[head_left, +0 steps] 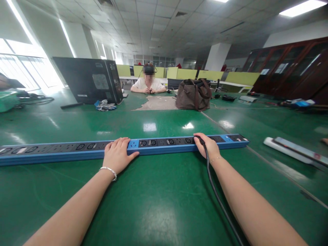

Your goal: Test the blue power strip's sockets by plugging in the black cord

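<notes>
A long blue power strip with black sockets lies across the green table in front of me. My left hand rests over its middle, fingers draped across the top and thumb along the near side, just left of a blue socket section. Toward the strip's right end, my right hand is closed around the plug of a black power cord. The plug sits at the socket row; my fingers hide whether it is inserted. From there the cord runs down beside my right forearm.
A black computer case stands at the back left, with gloves beside it. A brown bag is at the far middle. Across the table sits another person. White and grey bars lie to the right.
</notes>
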Motion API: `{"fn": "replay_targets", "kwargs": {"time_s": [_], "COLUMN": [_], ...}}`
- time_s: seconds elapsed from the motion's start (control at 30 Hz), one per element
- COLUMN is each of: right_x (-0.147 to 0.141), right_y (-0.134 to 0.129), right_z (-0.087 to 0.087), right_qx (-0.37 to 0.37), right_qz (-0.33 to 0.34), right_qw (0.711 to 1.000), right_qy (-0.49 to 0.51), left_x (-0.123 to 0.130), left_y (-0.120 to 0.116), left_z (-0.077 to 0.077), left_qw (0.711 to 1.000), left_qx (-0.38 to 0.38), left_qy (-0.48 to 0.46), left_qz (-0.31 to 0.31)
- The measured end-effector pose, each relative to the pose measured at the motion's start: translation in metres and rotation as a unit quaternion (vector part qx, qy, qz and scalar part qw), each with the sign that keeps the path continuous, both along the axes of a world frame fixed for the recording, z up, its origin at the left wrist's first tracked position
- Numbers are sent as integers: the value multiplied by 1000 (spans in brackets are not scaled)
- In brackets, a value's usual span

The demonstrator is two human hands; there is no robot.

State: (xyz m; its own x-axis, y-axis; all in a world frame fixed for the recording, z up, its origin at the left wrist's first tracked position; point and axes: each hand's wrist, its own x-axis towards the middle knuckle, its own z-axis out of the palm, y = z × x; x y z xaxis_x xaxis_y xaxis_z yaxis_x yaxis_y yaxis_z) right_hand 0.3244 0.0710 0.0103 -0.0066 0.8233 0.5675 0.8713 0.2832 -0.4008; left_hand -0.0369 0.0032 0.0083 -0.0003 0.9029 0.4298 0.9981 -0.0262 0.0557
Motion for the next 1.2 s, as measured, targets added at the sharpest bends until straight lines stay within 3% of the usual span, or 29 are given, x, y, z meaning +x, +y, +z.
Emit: {"fn": "replay_targets", "kwargs": {"time_s": [0.27,0.43,0.57,0.9,1.2], "right_x": [-1,0,1,1,-1], "right_y": [3,1,1,0,2], "right_z": [-9,-8,-2,0,-7], "right_qx": [74,110,65,23,36], "right_qz": [23,-123,-128,-118,-120], "right_qw": [997,980,969,974,984], "right_qy": [7,-113,-203,-190,-130], "left_x": [1,1,1,0,-1], "left_y": [0,0,-1,0,1], "left_z": [0,1,1,1,0], "left_qw": [1000,1000,1000,1000,1000], "left_qx": [2,-6,-2,-11,-8], "left_qy": [-7,1,9,5,12], "left_qz": [-3,7,5,7,7]}}
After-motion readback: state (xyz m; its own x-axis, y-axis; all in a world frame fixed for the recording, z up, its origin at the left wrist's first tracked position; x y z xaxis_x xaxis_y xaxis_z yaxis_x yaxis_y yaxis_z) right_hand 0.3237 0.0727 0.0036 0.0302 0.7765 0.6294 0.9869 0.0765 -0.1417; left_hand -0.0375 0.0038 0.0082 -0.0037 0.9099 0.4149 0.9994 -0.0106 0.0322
